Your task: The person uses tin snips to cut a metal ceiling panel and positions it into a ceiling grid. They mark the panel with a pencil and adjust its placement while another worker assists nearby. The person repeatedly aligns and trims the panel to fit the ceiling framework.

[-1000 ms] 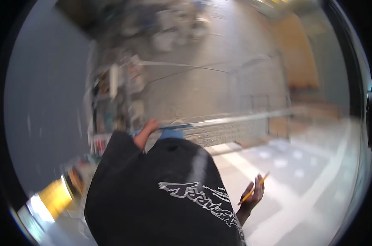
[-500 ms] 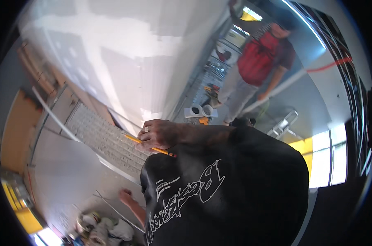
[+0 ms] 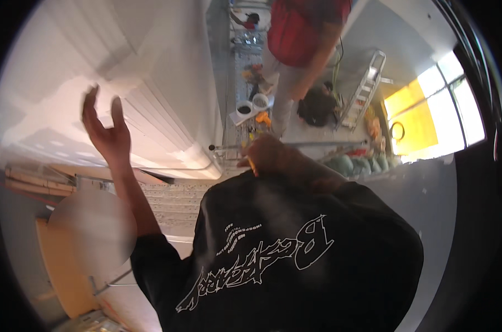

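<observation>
At ten o'clock, white panelling is standing in place, with bands and patches of differing tone showing toward nine o'clock; its facing seems to be up, while its finish is looking uneven and likely incomplete. How much is remaining cannot be told, nor whether any drawn line is marking it. The left hand, between nine and ten o'clock, is hanging in front of the panelling, its grip released and fingers spread; contact is not showing clearly. Just above the middle, toward twelve o'clock, the right hand is grasping what appears to be a pencil, mostly hidden by the fingers. A thin pole is running behind that hand toward two o'clock. At twelve o'clock, two white buckets are standing side by side: the nearer bucket is showing a dark interior, the other bucket a greyer one, and their contents are staying unclear. An orange item is lying just beside them, a co-worker in red is standing between twelve and one o'clock, and a ladder is leaning at two.
</observation>
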The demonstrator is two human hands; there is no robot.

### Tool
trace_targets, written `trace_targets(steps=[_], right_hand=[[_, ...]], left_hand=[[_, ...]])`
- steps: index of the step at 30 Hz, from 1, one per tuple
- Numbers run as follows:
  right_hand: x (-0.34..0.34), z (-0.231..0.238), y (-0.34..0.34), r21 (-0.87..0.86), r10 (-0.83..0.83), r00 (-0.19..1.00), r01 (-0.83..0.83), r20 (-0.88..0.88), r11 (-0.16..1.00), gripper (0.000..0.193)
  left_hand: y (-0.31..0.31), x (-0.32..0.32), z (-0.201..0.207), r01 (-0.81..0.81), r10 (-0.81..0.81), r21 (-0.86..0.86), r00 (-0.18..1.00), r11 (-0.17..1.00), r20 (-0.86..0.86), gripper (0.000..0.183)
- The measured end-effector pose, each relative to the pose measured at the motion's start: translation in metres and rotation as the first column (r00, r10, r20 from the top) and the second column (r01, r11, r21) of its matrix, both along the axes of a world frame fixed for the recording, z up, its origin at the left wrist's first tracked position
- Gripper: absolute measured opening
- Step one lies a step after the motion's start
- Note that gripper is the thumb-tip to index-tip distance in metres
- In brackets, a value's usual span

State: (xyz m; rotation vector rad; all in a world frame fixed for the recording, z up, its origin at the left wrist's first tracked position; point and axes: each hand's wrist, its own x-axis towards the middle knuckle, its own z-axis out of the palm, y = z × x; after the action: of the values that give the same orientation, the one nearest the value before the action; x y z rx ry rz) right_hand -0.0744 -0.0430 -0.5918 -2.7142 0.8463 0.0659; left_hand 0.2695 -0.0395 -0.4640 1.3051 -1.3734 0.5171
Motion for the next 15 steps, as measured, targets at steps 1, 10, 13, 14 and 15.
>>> trace_targets(steps=[1, 10, 13, 14, 15], right_hand=[[-0.006, -0.010, 0.009, 0.006, -0.167, 0.982, 0.169, -0.089, 0.986, 0.031], [-0.109, -0.142, 0.130, 0.221, -0.919, 0.343, 0.928, -0.195, 0.300, 0.034], [-0.121, -0.192, 0.195, 0.321, -0.880, 0.353, 0.913, -0.318, 0.250, 0.043], [-0.124, -0.231, 0.223, 0.377, -0.866, 0.328, 0.909, -0.378, 0.179, 0.045], [-0.125, -0.285, 0.265, 0.327, -0.920, 0.284, 0.926, -0.271, 0.190, 0.045]], left_hand=[[-0.012, 0.005, 0.016, -0.017, 0.035, -0.099, 0.983, 0.995, 0.178, 0.040], [-0.134, 0.061, 0.025, -0.033, 0.239, -0.322, 0.743, 0.946, 0.626, 0.055], [-0.143, 0.073, 0.016, -0.112, 0.338, -0.371, 0.699, 0.922, 0.631, 0.059], [-0.142, 0.073, 0.020, -0.118, 0.343, -0.367, 0.685, 0.923, 0.642, 0.058], [-0.142, 0.075, 0.024, -0.134, 0.359, -0.370, 0.669, 0.919, 0.650, 0.058]])
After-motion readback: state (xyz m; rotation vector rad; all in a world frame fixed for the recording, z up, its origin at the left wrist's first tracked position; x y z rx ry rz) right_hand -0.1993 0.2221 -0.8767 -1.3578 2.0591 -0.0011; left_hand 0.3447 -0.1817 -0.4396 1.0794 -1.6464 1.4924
